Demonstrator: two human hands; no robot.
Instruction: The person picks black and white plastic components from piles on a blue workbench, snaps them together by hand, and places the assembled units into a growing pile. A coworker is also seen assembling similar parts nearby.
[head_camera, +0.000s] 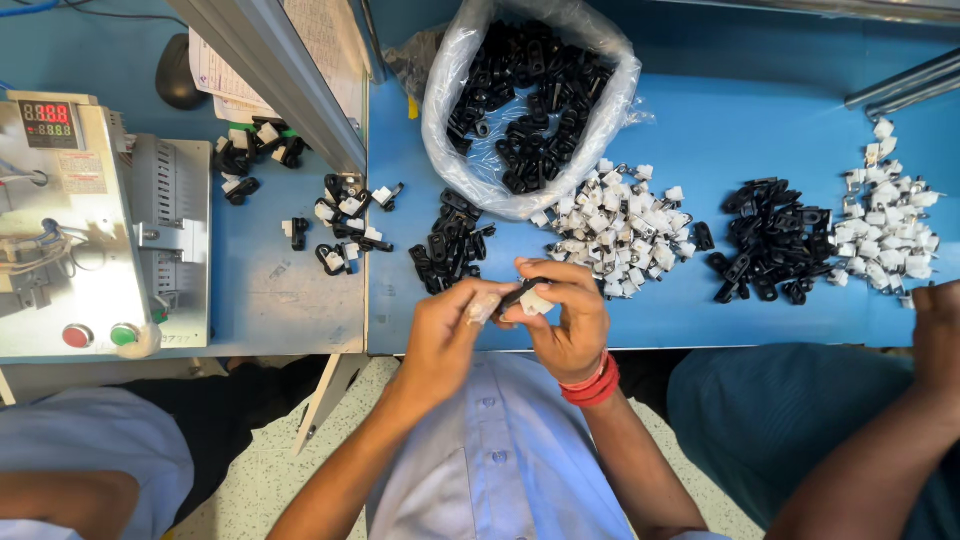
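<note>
A clear bag (440, 130) holds black clips. Just below it, the left hand (445, 330) and right hand (570, 320) both pinch a black-and-white clip (525, 296).

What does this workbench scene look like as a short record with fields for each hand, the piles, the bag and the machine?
left hand: left hand pinches a small white plastic piece in its fingers
right hand: right hand holds a black clip against a white clip
piles: black clips and white clips ahead of the hands; assembled black-and-white pieces further left
bag: clear plastic bag of black clips, open
machine: grey control box with red and green buttons, far left
surface: blue table
</note>
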